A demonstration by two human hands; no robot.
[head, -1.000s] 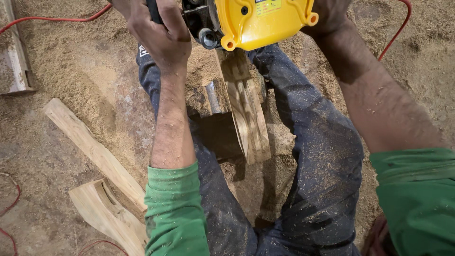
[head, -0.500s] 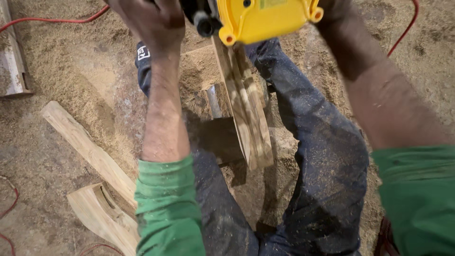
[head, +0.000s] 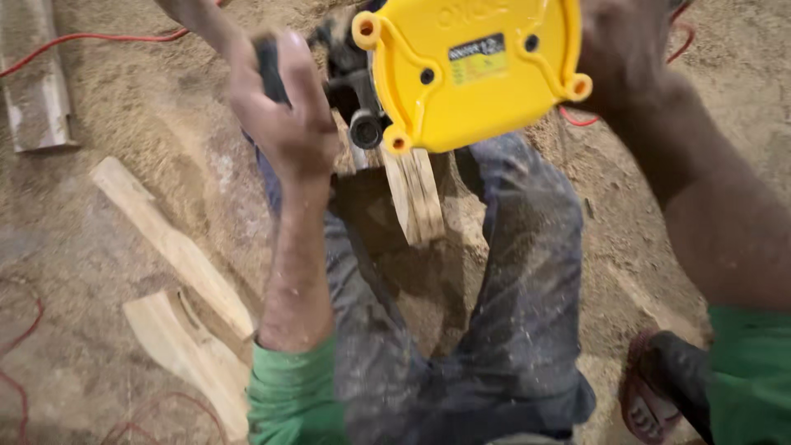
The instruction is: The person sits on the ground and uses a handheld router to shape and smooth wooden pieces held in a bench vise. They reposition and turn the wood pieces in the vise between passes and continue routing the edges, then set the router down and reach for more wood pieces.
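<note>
So the person is holding a big yellow plastic-bodied power saw (head: pixel 470 70) with both hands, right above a pale rough wooden plank (head: pixel 414 194) that's sticking out from under it, between the person's dusty grey trouser legs. The left hand (head: pixel 284 115) is wrapping its grip tight around the saw's black handle, just left of the yellow body. The right hand (head: pixel 622 49) is sitting on the far right side of the saw, but I honestly can't tell how its grip is closing since the body is hiding it.

Progress-wise, looks like plenty is done already: sawdust is covering the floor all around the saw, and two cut pale wood offcuts (head: pixel 177 297) are lying well to the left of it. The plank under the saw is looking like it's still in one piece, so that one's left. A red power cord (head: pixel 99 37) is trailing off to the upper left.
</note>
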